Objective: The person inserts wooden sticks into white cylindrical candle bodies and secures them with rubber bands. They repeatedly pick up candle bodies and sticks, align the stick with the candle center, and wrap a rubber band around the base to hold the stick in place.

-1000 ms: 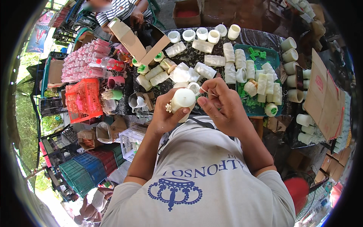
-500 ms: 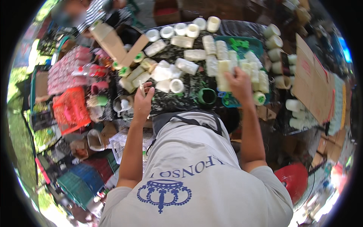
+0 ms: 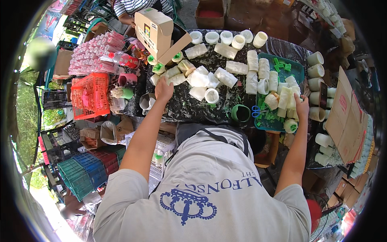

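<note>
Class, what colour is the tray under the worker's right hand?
Teal green; the tray shows best in the head view, beneath the right hand.

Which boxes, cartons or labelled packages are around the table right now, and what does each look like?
Open cardboard box: far left of table, tan, small printed label on its side.
Flattened cardboard sheets: right edge, tan, red round mark.
Brown carton: beyond the table, open, red inside.
Pink packets: left, stacked rows above orange crate.

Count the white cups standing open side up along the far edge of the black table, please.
5, in one row: the first white cup leftmost, then, and the last rightmost. The cardboard box may hide more.
</note>
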`<state>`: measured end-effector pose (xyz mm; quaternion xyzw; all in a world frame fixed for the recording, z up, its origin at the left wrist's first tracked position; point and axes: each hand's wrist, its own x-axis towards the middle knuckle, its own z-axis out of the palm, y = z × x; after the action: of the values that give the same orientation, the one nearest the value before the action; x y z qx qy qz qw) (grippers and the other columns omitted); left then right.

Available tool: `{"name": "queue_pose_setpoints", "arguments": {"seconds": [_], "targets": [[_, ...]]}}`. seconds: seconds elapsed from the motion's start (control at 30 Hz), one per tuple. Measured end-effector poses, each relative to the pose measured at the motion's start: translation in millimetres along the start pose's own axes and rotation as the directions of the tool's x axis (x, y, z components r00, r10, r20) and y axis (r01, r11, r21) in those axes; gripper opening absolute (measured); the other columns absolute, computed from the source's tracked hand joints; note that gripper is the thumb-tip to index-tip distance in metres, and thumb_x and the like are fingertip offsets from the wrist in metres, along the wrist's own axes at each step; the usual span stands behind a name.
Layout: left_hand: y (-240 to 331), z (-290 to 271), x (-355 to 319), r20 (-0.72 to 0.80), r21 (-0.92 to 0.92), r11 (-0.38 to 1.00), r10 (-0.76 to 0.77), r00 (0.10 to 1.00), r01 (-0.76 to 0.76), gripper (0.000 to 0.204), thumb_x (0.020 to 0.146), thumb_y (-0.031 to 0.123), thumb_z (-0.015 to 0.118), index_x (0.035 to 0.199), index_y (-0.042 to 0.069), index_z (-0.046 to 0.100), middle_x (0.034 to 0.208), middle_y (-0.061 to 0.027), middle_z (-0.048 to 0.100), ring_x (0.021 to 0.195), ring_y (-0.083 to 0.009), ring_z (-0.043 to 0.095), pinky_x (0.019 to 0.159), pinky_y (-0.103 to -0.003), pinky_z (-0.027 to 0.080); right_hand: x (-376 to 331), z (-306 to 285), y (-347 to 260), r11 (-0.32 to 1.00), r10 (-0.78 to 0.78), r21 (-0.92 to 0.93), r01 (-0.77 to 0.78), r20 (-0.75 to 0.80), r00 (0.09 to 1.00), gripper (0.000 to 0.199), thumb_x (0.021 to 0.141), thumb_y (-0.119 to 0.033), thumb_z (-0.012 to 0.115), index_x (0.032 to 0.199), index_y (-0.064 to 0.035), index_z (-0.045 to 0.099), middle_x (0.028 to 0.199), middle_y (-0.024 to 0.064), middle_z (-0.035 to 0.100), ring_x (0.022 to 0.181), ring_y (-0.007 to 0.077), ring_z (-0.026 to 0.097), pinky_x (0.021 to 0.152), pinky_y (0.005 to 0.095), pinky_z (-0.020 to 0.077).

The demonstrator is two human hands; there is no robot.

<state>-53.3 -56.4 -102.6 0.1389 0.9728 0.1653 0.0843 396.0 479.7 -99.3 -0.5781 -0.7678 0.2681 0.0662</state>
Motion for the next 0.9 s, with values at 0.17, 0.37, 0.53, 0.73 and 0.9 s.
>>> {"name": "queue_pose_setpoints", "arguments": {"seconds": [0.17, 0.37, 0.53, 0.73, 0.9], "targets": [[29, 13, 22, 0.218, 0.221, 0.942, 0.203, 0.955, -0.251, 0.048, 0.089, 0.021, 0.080, 0.132, 0.011, 0.063, 0.138, -0.0168, 0.060, 0.123, -0.0411, 0.065, 0.099, -0.053, 0.055, -44, -8, -11, 1.000, -0.028, -0.002, 0.028, -0.127, 0.991, 0.085, 0.088, -0.068, 0.076, 0.138, -0.0020, 0.059, 0.121, 0.0295, 0.072, 0.116, 0.0450, 0.070, 0.098, 0.0516, 0.0538], [-5, 42, 31, 0.234, 0.392, 0.862, 0.245, 0.941, -0.322, 0.065, 0.082, 0.025, 0.088, 0.133, 0.009, 0.051, 0.137, -0.0185, 0.055, 0.109, -0.0406, 0.071, 0.089, -0.051, 0.059, -72, -14, -49, 0.967, -0.035, -0.256, 0.020, -0.053, 0.998, 0.065, 0.085, -0.067, 0.075, 0.119, -0.0123, 0.067, 0.115, 0.0223, 0.076, 0.109, 0.0425, 0.072, 0.090, 0.0535, 0.0566], [12, 30, 20, 0.259, 0.374, 0.859, 0.266, 0.929, -0.350, 0.057, 0.087, 0.028, 0.083, 0.131, 0.009, 0.052, 0.130, -0.0188, 0.063, 0.107, -0.0415, 0.071, 0.089, -0.052, 0.058, -75, 2, -54, 0.973, 0.017, -0.224, -0.050, -0.148, 0.989, 0.063, 0.088, -0.062, 0.073, 0.117, -0.0054, 0.071, 0.114, 0.0222, 0.076, 0.107, 0.0415, 0.073, 0.090, 0.0543, 0.0566], [17, -4, -5, 0.041, 0.061, 0.987, 0.145, 0.989, -0.148, 0.055, 0.096, 0.046, 0.073, 0.127, 0.001, 0.063, 0.112, -0.0240, 0.076, 0.106, -0.0458, 0.072, 0.090, -0.054, 0.055, -85, -8, -65, 0.960, 0.065, -0.259, -0.104, -0.153, 0.986, 0.072, 0.089, -0.067, 0.071, 0.125, -0.0051, 0.065, 0.114, 0.0262, 0.075, 0.108, 0.0453, 0.072, 0.090, 0.0575, 0.0556], [21, -22, -40, 0.485, -0.819, 0.359, 0.012, 0.875, 0.449, 0.042, 0.100, 0.054, 0.068, 0.110, 0.013, 0.067, 0.085, -0.0014, 0.071, 0.056, -0.0062, 0.054, 0.041, -0.024, 0.032, -84, -9, -74, 0.992, 0.083, -0.067, -0.105, -0.273, 0.959, 0.047, 0.108, -0.053, 0.051, 0.125, -0.0093, 0.059, 0.113, 0.0219, 0.074, 0.104, 0.0447, 0.071, 0.083, 0.0579, 0.0535]]}}
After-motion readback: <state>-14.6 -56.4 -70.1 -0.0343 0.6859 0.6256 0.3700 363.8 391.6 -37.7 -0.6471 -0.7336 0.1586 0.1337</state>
